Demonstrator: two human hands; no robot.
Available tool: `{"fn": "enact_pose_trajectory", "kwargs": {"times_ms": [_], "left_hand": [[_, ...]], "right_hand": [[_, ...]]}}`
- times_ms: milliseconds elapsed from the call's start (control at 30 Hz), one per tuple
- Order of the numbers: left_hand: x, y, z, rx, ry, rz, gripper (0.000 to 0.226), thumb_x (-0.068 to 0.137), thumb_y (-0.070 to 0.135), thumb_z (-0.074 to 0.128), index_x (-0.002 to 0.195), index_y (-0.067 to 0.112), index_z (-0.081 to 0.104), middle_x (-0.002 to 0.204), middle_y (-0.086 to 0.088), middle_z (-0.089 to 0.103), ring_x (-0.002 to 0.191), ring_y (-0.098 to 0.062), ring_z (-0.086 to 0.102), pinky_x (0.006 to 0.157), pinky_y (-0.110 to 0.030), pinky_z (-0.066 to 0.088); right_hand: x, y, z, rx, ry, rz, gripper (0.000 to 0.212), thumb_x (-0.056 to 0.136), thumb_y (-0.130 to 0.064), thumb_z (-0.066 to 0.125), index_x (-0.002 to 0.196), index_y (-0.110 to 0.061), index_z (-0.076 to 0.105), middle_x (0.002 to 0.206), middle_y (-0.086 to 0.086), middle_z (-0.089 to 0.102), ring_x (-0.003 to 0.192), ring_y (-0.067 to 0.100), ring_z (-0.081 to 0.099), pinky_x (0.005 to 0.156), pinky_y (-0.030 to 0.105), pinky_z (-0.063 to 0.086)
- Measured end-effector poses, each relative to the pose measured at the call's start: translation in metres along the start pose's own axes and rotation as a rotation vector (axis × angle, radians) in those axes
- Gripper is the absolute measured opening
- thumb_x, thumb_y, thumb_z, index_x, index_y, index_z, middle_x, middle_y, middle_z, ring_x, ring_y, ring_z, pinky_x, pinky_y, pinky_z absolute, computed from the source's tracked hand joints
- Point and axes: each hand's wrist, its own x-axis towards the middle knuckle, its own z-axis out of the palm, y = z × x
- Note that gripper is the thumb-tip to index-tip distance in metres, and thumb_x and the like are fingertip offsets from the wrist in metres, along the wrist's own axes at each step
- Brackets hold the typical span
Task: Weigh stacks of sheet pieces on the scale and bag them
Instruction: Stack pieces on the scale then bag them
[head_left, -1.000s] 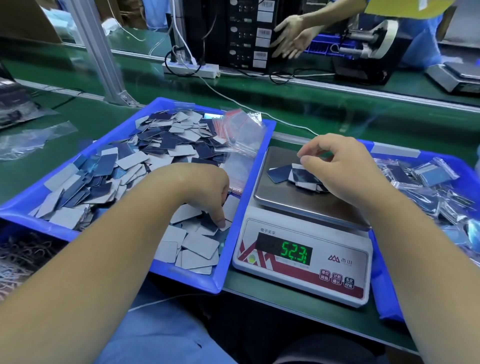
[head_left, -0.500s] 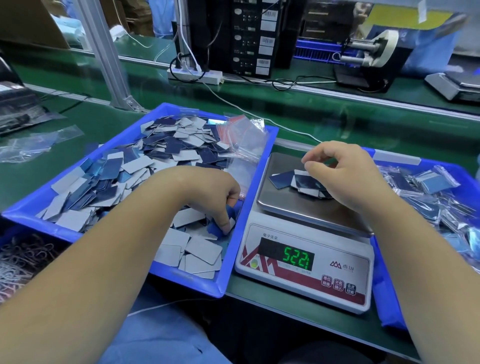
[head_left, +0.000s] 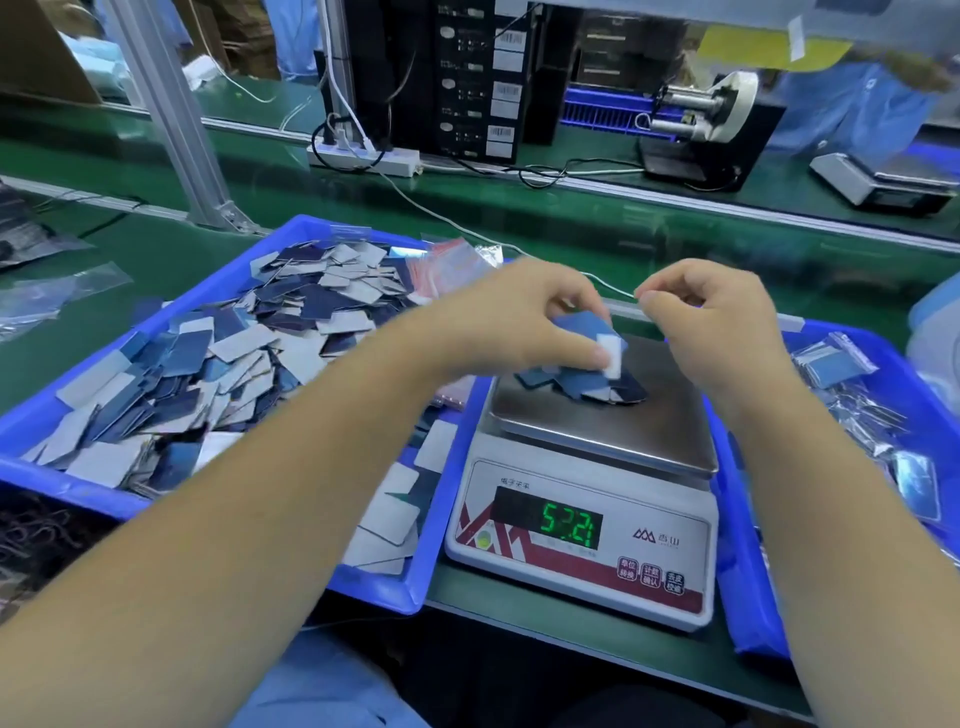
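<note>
Over at nine o'clock on the green counter (head_left: 156, 260), a blue tray (head_left: 218, 291) lies heaped with loose sheet pieces (head_left: 218, 364), dark blue and pale grey, in no order. A sheaf of clear bags with red strips (head_left: 447, 265) leans at the tray's far right corner. Moving rightward, the person's left hand (head_left: 509, 322) hovers over the scale (head_left: 587, 499), its fingers (head_left: 576, 356) curled and pinching a few blue pieces (head_left: 592, 330), one showing a white face, just above the small pile (head_left: 597, 384) lying on the steel pan (head_left: 623, 431). The green display (head_left: 566, 522) glows at six o'clock from the pile; its digits are blurred. At one o'clock from the pile the right hand (head_left: 722, 322) hangs above the pan's far edge, fingers curled inward, thumb and forefinger tips pressed together; whether they hold anything I cannot tell. Farther right, at three o'clock, a second blue tray (head_left: 748, 597) holds filled clear bags (head_left: 841, 364).
</note>
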Motion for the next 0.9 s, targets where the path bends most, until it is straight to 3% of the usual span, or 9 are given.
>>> {"fn": "enact_pose_trajectory", "kwargs": {"times_ms": [67,167,267,367,433,500,600,767,900], "left_hand": [[0.013,0.004,0.022,0.176,0.0,0.071,0.019,0.08,0.034,0.081,0.095,0.033,0.071,0.089,0.011,0.071,0.084,-0.007,0.064,0.072,-0.021,0.05],[0.022,0.002,0.034,0.419,0.021,0.164,0.03,0.085,0.037,0.074,0.113,0.03,0.071,0.099,0.014,0.065,0.091,-0.008,0.054,0.078,-0.028,0.045],[0.023,-0.001,0.034,0.483,0.036,0.139,0.038,0.087,0.044,0.071,0.121,0.028,0.068,0.104,0.005,0.055,0.097,-0.016,0.054,0.087,-0.035,0.048],[0.019,-0.002,0.022,0.43,0.091,0.046,0.041,0.089,0.045,0.069,0.127,0.03,0.065,0.106,0.003,0.049,0.097,-0.015,0.051,0.083,-0.028,0.042],[0.011,-0.003,0.006,0.402,0.095,-0.024,0.028,0.09,0.036,0.069,0.118,0.031,0.069,0.096,0.013,0.056,0.09,-0.008,0.053,0.071,-0.018,0.038],[0.001,-0.01,-0.014,0.436,0.053,-0.133,0.011,0.088,0.025,0.068,0.096,0.031,0.073,0.072,0.022,0.059,0.069,0.004,0.055,0.054,-0.009,0.037],[-0.017,-0.026,-0.037,0.609,-0.093,-0.303,0.006,0.083,0.024,0.071,0.077,0.025,0.072,0.059,0.019,0.062,0.06,-0.003,0.058,0.054,-0.02,0.042],[-0.033,-0.049,-0.04,0.762,-0.319,-0.581,0.036,0.075,0.054,0.079,0.075,0.019,0.072,0.066,0.007,0.065,0.063,-0.017,0.058,0.061,-0.027,0.045],[-0.031,-0.057,-0.03,0.749,-0.368,-0.636,0.048,0.069,0.065,0.076,0.064,0.018,0.067,0.048,0.01,0.061,0.054,-0.016,0.053,0.054,-0.024,0.04]], "right_hand": [[0.001,0.002,0.0,-0.001,0.003,0.002,0.021,0.083,-0.018,0.063,0.068,-0.032,0.066,0.061,-0.026,0.062,0.058,-0.006,0.052,0.059,0.024,0.04],[0.002,0.006,-0.001,0.0,0.005,0.013,0.018,0.082,-0.019,0.062,0.069,-0.03,0.068,0.064,-0.023,0.064,0.06,-0.004,0.053,0.061,0.024,0.041],[0.002,0.007,-0.001,0.005,-0.002,0.01,0.017,0.083,-0.02,0.063,0.07,-0.029,0.068,0.061,-0.023,0.062,0.058,-0.004,0.052,0.058,0.021,0.04],[0.001,0.006,-0.001,0.013,-0.026,0.008,0.016,0.084,-0.02,0.062,0.071,-0.028,0.068,0.058,-0.023,0.06,0.055,-0.003,0.05,0.053,0.015,0.038],[0.0,0.005,-0.001,0.004,-0.054,0.017,0.017,0.085,-0.02,0.062,0.071,-0.027,0.068,0.056,-0.022,0.059,0.052,-0.003,0.048,0.049,0.012,0.036],[-0.001,0.006,-0.001,-0.024,-0.072,0.033,0.017,0.085,-0.021,0.062,0.07,-0.026,0.068,0.055,-0.022,0.057,0.052,-0.003,0.048,0.051,0.018,0.038],[-0.001,0.006,-0.001,-0.056,-0.069,0.045,0.018,0.085,-0.021,0.062,0.069,-0.024,0.067,0.055,-0.021,0.057,0.052,-0.004,0.047,0.053,0.023,0.036],[-0.002,0.002,-0.001,-0.067,-0.072,0.036,0.018,0.085,-0.019,0.06,0.069,-0.023,0.068,0.056,-0.022,0.058,0.053,-0.005,0.048,0.044,0.008,0.034],[-0.004,-0.001,0.002,-0.078,-0.093,0.025,0.018,0.085,-0.018,0.061,0.069,-0.024,0.068,0.056,-0.023,0.059,0.053,-0.006,0.049,0.045,0.006,0.035]]}}
